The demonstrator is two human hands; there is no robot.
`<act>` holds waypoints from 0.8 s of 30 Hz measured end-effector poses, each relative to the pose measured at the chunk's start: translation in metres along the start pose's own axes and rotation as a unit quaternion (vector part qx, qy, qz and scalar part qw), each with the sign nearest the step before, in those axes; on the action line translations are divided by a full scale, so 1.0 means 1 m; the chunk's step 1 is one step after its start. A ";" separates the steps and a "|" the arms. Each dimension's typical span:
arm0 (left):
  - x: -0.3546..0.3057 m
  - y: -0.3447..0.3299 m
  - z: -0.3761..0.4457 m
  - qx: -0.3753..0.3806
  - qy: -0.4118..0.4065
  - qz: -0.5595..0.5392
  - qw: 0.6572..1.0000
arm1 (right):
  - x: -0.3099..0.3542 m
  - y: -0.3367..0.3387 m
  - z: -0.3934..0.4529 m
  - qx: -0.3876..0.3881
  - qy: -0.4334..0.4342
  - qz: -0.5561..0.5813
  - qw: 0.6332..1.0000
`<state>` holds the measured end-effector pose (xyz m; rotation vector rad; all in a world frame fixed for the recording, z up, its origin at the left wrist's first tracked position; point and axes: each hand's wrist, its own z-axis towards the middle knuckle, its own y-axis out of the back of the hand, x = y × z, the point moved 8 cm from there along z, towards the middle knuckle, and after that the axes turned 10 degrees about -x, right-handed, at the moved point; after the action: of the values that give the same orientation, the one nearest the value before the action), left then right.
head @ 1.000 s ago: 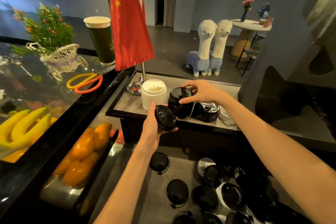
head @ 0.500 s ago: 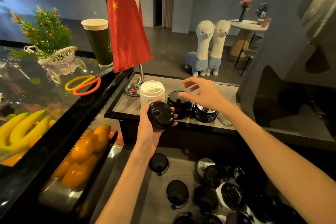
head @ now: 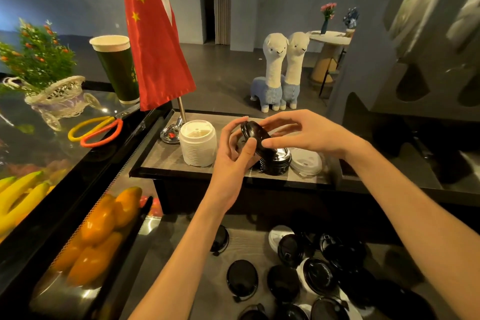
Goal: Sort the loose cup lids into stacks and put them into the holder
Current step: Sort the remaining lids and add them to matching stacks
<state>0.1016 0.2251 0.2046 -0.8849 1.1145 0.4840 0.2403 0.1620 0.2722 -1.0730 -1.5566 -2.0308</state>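
Lid first: the black one sits mid-frame, tilted up on edge over the tray, flat face turned toward the lower left, its widest span running upper left to lower right. Your left hand pinches it, thumb across the near face and fingers curled behind; your right hand is spread loose, fingertips just meeting the rim. I'd say you want to level it out so the dome faces up before dropping it onto the black stack just below, otherwise it'll nest crooked. White stack is left of that, a loose white lid to the right. Plenty more black lids scattered along the bottom of the frame.
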 end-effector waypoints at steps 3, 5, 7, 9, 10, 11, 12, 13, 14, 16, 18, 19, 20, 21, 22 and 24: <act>0.005 -0.006 0.000 -0.002 0.001 0.008 1.000 | -0.007 0.003 -0.001 -0.001 0.003 -0.013 1.000; 0.008 -0.009 0.001 -0.004 0.000 0.018 1.000 | -0.013 0.005 0.000 -0.012 0.009 -0.014 1.000; 0.013 -0.008 0.001 -0.017 0.004 0.029 0.999 | -0.018 0.010 0.005 -0.036 0.025 -0.040 0.998; 0.024 -0.003 -0.002 -0.047 0.017 0.051 0.997 | -0.028 0.017 0.012 -0.049 0.039 -0.112 0.992; 0.031 0.001 -0.004 -0.059 0.025 0.068 0.996 | -0.035 0.018 0.016 -0.046 0.041 -0.149 0.987; 0.039 0.004 -0.008 -0.063 0.034 0.087 0.994 | -0.045 0.019 0.020 -0.035 0.036 -0.180 0.982; 0.046 0.007 -0.012 -0.064 0.043 0.106 0.991 | -0.053 0.017 0.023 -0.018 0.030 -0.201 0.979; 0.053 0.009 -0.015 -0.066 0.052 0.128 0.988 | -0.060 0.013 0.025 0.001 0.026 -0.218 0.976; 0.059 0.010 -0.018 -0.066 0.062 0.147 0.985 | -0.065 0.010 0.027 0.016 0.026 -0.232 0.972; 0.067 0.009 -0.024 -0.062 0.080 0.173 0.980 | -0.069 0.004 0.031 0.032 0.034 -0.247 0.968; 0.072 0.007 -0.026 -0.060 0.093 0.184 0.977 | -0.070 0.001 0.036 0.040 0.037 -0.251 0.967; 0.074 0.006 -0.026 -0.059 0.097 0.187 0.976 | -0.070 -0.001 0.039 0.044 0.039 -0.252 0.966; 0.075 0.005 -0.026 -0.059 0.101 0.187 0.975 | -0.071 -0.003 0.041 0.048 0.041 -0.254 0.965; 0.075 0.004 -0.026 -0.058 0.106 0.186 0.975 | -0.072 -0.004 0.042 0.052 0.043 -0.256 0.964; 0.075 0.003 -0.026 -0.058 0.109 0.186 0.975 | -0.073 -0.006 0.043 0.056 0.047 -0.257 0.964; 0.074 0.002 -0.024 -0.058 0.110 0.186 0.975 | -0.073 -0.010 0.045 0.066 0.053 -0.263 0.961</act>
<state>0.1155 0.2001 0.1319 -0.8473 1.4791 0.7799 0.2966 0.1954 0.2155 -0.5210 -2.0452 -2.2149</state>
